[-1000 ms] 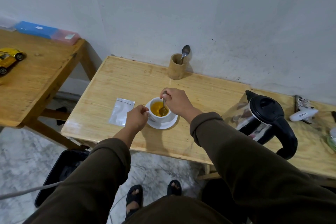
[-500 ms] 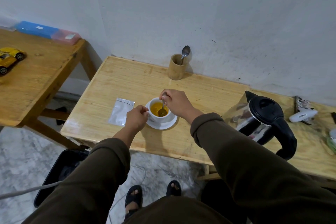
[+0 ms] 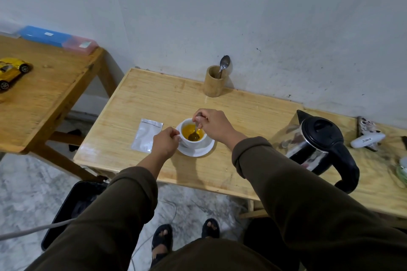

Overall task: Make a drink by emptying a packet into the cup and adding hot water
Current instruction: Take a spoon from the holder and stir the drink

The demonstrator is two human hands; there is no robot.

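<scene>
A white cup (image 3: 191, 142) holding yellow-orange liquid stands on a white saucer (image 3: 198, 151) in the middle of the light wooden table (image 3: 242, 112). My right hand (image 3: 214, 124) pinches the handle of a metal spoon (image 3: 194, 135), whose bowl sits in the liquid. My left hand (image 3: 165, 142) grips the cup's left side at its handle. A silver packet (image 3: 146, 134) lies flat just left of the cup. A steel kettle (image 3: 317, 147) with a black lid and handle stands to the right.
A bamboo holder (image 3: 213, 81) with a second spoon stands by the wall. A second table (image 3: 44, 94) at left carries a yellow toy car (image 3: 11, 71) and blue and pink boxes (image 3: 57, 38). Small items lie at the far right. A black bin (image 3: 72, 204) sits on the floor below.
The spoon's bowl has shifted around inside the cup as my right hand moves slightly. My left hand stays on the cup.
</scene>
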